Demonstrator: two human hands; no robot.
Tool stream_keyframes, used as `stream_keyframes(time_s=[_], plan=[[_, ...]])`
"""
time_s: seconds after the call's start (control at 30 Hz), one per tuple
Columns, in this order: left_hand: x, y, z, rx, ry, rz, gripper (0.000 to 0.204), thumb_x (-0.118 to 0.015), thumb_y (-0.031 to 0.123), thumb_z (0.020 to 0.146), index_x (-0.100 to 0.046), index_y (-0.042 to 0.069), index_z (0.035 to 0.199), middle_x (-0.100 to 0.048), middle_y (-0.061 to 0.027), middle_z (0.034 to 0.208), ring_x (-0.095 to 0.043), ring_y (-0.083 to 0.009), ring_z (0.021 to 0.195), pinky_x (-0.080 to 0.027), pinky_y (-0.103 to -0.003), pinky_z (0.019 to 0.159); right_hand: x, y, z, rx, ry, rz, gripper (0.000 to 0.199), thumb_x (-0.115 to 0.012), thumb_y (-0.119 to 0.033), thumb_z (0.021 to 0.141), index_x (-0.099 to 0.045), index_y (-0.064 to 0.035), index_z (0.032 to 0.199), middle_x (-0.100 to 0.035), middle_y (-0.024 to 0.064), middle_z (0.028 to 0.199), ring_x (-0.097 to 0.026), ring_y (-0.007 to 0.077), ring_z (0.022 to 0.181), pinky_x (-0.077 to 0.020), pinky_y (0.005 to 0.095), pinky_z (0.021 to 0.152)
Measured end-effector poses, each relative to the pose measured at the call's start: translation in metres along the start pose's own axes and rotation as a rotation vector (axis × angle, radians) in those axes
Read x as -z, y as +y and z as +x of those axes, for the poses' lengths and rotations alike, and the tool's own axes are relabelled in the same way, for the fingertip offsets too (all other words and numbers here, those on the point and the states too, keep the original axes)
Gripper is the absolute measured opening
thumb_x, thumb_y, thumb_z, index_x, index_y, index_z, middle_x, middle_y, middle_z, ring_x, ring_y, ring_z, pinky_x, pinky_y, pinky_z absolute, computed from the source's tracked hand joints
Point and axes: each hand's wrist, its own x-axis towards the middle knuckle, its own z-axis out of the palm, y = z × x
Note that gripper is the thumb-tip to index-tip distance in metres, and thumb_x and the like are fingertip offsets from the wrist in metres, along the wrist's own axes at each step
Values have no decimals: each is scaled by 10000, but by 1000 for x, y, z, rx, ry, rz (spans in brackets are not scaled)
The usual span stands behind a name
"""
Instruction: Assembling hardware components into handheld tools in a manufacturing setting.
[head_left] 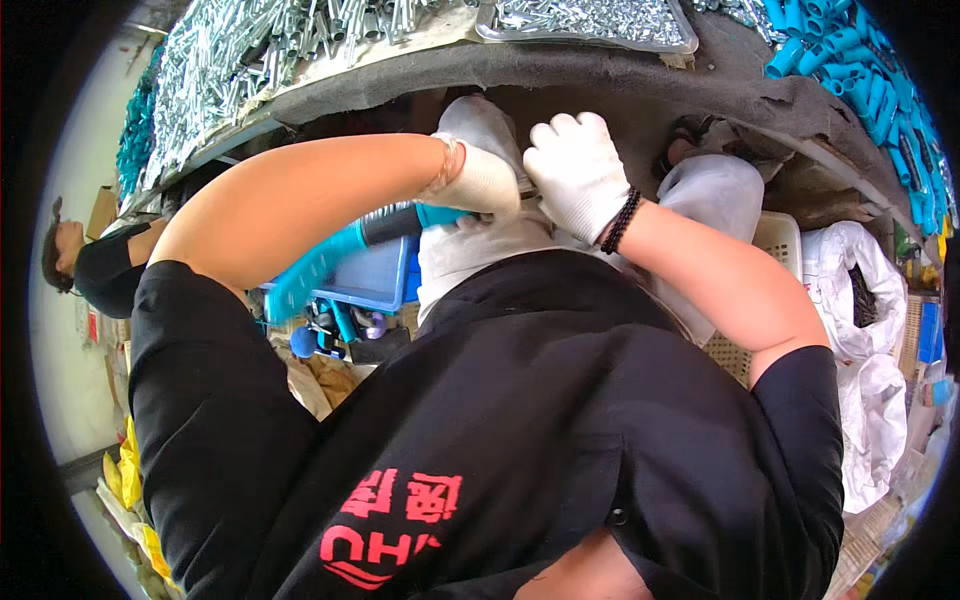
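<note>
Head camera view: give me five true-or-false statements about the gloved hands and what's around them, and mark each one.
1. The left hand and the right hand both wear white gloves. True.
2. The teal-and-black tube is in the right hand. False: the left hand holds it.
3. The dark bead bracelet is on the right wrist. True.
4. The plastic bin near that tube is yellow. False: it is blue.
5. The open white sack stands on the person's right. True.

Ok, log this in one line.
left hand: at teal-black item, grip unclear | right hand: curled, contents hidden | blue tray: left side
</note>
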Motion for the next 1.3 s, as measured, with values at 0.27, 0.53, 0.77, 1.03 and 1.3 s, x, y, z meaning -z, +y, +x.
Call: stream_keyframes(time_s=[0.27,0.53,0.77,1.03,1.3], plan=[[-19,22,-8,-123,537,813,234,-644,207,827,-773,35,920,-729,-212,876,-728,-353,816,-575,-451,734,-71,-7,-28,-621,-810,1511,237,-723,-252,806,-724,-28,729,-644,47,625,-546,195,525,-412,357,530],[-6,-9,-5,-12,-73,-148,150,-589,125,753,-636,-2,688,-588,-86,629,-583,-172,553,-511,-352,511,-17,-15,3,6,-48,69,141,-634,-232,765,-729,-137,722,-672,68,785,-614,252,854,-425,376,792],[-34,-8,8,-168,542,714,207,-630,171,795,-751,4,806,-724,-204,816,-730,-309,758,-584,-409,702,-35,-26,-12,-342,-616,475,184,-649,-213,779,-718,-46,745,-724,150,891,-661,374,868,-512,421,782],[-33,7,-16,-279,856,898,196,-632,193,834,-758,44,852,-732,-173,829,-731,-317,747,-586,-417,712,-39,-10,-29,-748,-901,1767,251,-737,-237,761,-723,8,812,-694,167,739,-650,217,648,-512,373,653],[1,22,-24,-44,132,388,203,-578,118,742,-748,43,826,-703,-205,736,-697,-336,675,-552,-435,682,2,-6,-9,-113,116,-30,209,-746,-322,719,-667,-143,647,-623,65,682,-600,263,776,-434,413,765]])
